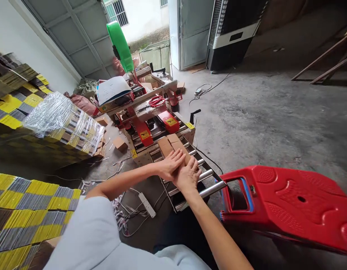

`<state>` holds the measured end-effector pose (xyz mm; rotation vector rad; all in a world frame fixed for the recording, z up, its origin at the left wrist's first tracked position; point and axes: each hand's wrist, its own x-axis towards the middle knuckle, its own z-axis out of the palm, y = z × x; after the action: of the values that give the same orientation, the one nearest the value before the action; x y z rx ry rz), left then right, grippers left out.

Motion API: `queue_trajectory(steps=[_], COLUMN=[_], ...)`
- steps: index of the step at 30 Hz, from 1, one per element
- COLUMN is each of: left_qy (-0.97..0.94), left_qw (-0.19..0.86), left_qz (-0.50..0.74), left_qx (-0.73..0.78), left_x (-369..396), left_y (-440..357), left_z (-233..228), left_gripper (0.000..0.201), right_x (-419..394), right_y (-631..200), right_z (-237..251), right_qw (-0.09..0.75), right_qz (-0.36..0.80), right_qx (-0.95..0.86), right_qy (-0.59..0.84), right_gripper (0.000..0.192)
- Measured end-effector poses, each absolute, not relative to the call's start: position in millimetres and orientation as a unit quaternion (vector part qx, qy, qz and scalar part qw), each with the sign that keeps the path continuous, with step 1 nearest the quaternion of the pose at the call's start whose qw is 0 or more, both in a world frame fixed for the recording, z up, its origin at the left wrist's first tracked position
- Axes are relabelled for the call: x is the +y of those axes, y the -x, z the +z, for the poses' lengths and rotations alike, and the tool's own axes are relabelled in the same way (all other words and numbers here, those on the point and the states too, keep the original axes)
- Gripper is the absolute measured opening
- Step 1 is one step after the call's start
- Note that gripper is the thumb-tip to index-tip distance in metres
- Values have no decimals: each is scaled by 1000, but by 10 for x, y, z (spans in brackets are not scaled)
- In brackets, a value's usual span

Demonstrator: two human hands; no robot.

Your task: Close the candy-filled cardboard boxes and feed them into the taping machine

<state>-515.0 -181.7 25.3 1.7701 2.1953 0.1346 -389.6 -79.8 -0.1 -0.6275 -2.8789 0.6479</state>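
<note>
Both hands flat on a cardboard box at the near end of the roller conveyor.

Closest in, stacks of yellow-and-grey flat cartons point(27, 210) sit at the left and a red plastic stool point(291, 206) at the right. Between them both arms reach forward: the right hand point(187, 176) lies palm down, fingers together, on the near edge of the cardboard box point(169, 145); the left hand point(170, 164) rests just beside it, fingers spread across the top. The box sits on the steel rollers point(207, 180), headed into the red sealing machine point(151, 120). Red scissors point(156, 100) lie on the machine's top, a green tape roll point(120, 45) stands above, and beyond is a film-wrapped pallet point(63, 123).
</note>
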Motion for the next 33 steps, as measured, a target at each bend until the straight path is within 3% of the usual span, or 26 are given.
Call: queue_trajectory(steps=[4,10,16,21,24,26,30,33], left_qy=[-584,-565,-525,-381,-356,-428,-618,-640], left_qw=[129,-14,12,12,-32,-20,192,279], left_qz=[115,136,124,131,142,174,236,319], left_qx=[794,814,842,915,923,886,724,641], left_x=[-1782,-1806,-2083,-1921,-1565,-1252,-650,-459], left_y=[4857,5069,6314,6712,6053,5281,3539,2558], left_z=[7,-191,-12,241,92,-251,-1067,-1169], left_gripper=[110,94,88,80,67,66,72,67], right_x=[-273,315,507,516,341,202,-96,-359], right_y=[3598,2979,2561,2140,1764,1485,904,525], right_z=[-170,-704,-1144,-1182,-1248,-1330,-1320,-1005], right_qw=[27,-28,-81,-46,-31,-18,27,45], right_qz=[398,562,572,566,575,589,584,529], right_qx=[-912,-808,-782,-763,-748,-728,-715,-748], right_qy=[95,174,234,308,329,349,384,398], right_gripper=[116,84,84,76,71,69,53,44])
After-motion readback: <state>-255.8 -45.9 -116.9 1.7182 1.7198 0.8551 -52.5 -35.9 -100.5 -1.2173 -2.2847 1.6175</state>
